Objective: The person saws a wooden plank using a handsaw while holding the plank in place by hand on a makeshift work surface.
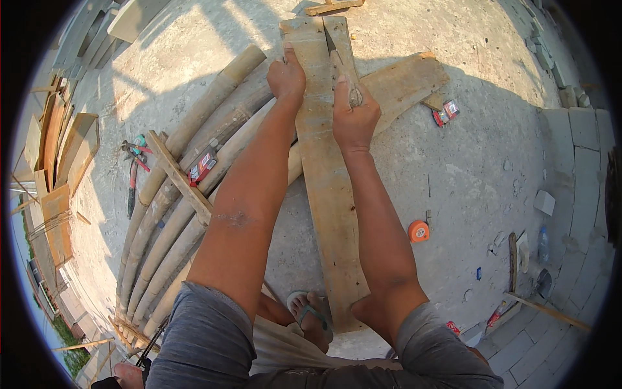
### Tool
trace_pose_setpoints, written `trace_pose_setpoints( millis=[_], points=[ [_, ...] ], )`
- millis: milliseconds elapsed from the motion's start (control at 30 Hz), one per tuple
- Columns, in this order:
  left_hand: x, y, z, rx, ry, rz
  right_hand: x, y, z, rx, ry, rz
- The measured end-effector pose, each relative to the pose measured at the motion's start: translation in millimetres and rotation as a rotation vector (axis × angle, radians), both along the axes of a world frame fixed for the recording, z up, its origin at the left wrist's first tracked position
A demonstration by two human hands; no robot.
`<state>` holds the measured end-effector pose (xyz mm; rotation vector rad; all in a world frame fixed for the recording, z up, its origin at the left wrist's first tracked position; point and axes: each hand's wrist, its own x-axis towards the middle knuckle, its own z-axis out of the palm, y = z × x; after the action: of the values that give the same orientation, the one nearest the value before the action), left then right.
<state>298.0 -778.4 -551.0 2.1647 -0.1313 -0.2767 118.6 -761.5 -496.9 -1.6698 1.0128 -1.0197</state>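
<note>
A long wooden plank runs away from me down the middle. My left hand is closed over its left edge near the far end, thumb lying on top. In my right hand is the wooden handle of what looks like a handsaw, held over the plank's right side; its blade cannot be made out. Just beyond, a narrow dark wedge-shaped gap separates the plank from a strip on its right. Another board slants off to the right beneath.
Several round poles lie left, with a short batten and a red box on them. Pliers lie farther left. An orange tape measure and another red box sit right. A block wall borders the right.
</note>
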Motion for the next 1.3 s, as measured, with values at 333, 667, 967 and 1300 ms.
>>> trace_pose_setpoints(
  millis=[333, 667, 967, 1300],
  points=[
    [3.7, 6.7, -11.2, -0.02, 0.003, -0.016, -18.1, 16.6, -7.1, 0.029, -0.007, 0.004],
    [14.2, 16.7, -11.5, -0.02, -0.009, -0.02, -63.1, 72.8, 6.8, 0.107, -0.067, 0.015],
    [21.3, 17.1, -11.4, 0.013, 0.017, 0.012, -52.5, 59.6, 18.6, 0.107, -0.052, 0.038],
    [-6.2, -2.3, -13.0, -0.03, -0.043, -0.064, -24.1, 17.2, 37.8, 0.108, 0.04, 0.014]
  ],
)
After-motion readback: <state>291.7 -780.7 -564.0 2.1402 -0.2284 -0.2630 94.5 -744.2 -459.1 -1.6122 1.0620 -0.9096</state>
